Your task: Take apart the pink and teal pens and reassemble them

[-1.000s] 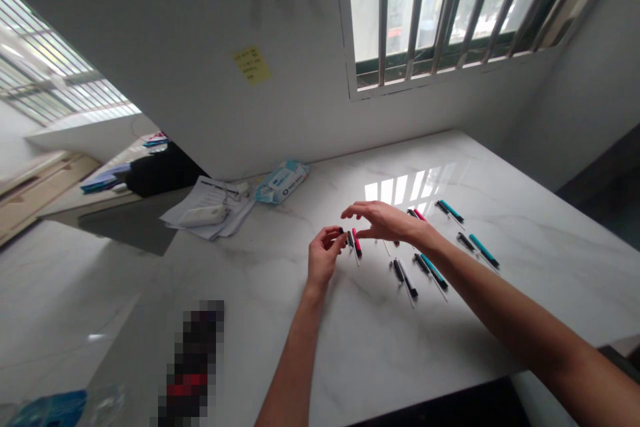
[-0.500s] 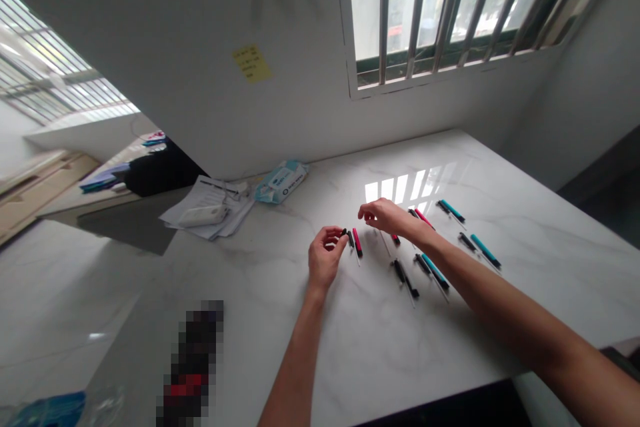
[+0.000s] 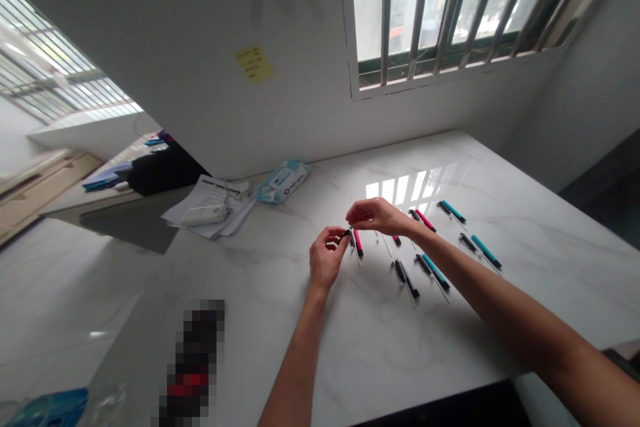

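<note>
Left grip [image 3: 326,259] pinching small black cap [image 3: 346,233], right grip [image 3: 373,217] pinched shut, glossy marble table [image 3: 300,293], slim pens.

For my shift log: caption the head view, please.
Left hand pinches a small black pen part; right hand meets it above pens.

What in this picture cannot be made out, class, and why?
- Black part in the left hand: too small, head view.
- Anything in the right hand: fingers hide it.
- Yellow note: writing too small.
- Bottle: pixelated.
</note>
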A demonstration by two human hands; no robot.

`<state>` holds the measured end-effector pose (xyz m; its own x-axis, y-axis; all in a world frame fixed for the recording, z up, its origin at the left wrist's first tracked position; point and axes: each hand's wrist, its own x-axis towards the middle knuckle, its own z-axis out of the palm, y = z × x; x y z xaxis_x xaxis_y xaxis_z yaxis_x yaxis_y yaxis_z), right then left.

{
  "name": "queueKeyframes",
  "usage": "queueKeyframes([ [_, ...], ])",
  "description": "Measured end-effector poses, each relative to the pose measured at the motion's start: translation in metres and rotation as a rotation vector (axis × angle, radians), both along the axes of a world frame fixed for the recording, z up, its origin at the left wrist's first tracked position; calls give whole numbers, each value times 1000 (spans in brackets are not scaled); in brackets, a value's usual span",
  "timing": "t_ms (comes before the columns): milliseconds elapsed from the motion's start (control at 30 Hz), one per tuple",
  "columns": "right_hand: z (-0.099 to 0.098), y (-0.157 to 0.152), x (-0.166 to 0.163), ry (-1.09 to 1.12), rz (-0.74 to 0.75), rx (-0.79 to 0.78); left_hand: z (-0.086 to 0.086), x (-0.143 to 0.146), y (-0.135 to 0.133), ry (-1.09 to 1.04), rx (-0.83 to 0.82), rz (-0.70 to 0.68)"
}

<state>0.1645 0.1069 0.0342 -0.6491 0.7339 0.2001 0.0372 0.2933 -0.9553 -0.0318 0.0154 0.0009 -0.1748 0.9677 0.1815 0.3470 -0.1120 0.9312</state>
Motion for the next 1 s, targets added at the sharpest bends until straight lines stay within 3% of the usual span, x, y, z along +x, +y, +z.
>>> queueKeyframes([
  [333,1,-3,-3,-47,14,41,2,2,-1,-3,5,-13],
  [567,5,-5,-1,-213,-50,175,1,1,-1,1,3,-10],
  [733,13,-8,3,-331,-9,267,1,2,-2,-1,5,-19],
  [1000,18,-11,5,-445,-1,291,2,3,-2,5,-3,-18],
])
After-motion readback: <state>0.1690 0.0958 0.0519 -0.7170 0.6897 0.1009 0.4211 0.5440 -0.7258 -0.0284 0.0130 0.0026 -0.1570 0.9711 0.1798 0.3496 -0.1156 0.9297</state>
